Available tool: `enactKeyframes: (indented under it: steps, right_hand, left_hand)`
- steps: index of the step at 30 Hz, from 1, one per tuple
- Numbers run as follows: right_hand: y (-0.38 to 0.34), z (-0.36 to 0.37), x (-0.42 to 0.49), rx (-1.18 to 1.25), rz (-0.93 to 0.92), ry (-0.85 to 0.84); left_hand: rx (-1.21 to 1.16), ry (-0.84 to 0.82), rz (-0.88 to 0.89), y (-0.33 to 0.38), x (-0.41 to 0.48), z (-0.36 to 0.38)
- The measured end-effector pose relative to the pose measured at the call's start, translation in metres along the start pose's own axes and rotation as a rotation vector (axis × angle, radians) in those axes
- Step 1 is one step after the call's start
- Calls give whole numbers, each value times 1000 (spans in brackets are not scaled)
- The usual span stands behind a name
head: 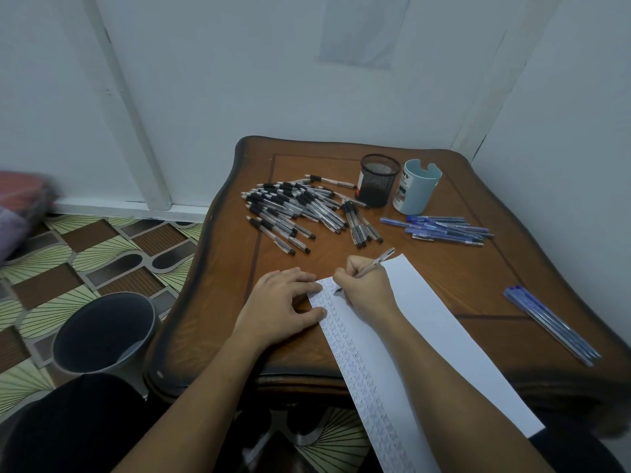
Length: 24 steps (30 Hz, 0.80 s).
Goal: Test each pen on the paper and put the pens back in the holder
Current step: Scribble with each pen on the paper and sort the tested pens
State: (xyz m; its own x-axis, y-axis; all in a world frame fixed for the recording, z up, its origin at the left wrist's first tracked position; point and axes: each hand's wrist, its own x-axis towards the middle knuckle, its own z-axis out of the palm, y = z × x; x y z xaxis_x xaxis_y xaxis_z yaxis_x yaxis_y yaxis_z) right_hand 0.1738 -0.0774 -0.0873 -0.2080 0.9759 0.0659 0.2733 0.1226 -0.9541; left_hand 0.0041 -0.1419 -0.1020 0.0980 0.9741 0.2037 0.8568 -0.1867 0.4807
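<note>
Two hands work on the wooden table (461,278); the right hand (367,286) curls its fingers round a clear pen (379,259), tip down on the far left corner of the long paper (426,336); the left hand (283,302) lies flat, fingers straight, pressing the paper's left edge; a heap of black pens (297,209) lies just left of the black mesh holder (379,180), a pale blue holder (416,189) beside it.

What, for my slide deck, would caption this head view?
Right hand tests a pen on paper steadied by the left hand, beside piled pens.
</note>
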Motion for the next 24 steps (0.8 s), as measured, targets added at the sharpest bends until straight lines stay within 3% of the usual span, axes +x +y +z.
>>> enactKeyframes:
  steps: [24]
  right_hand:
    - [-7,1,2,-50,-2,23]
  left_hand:
    - [-3,0,3,2,3,-8]
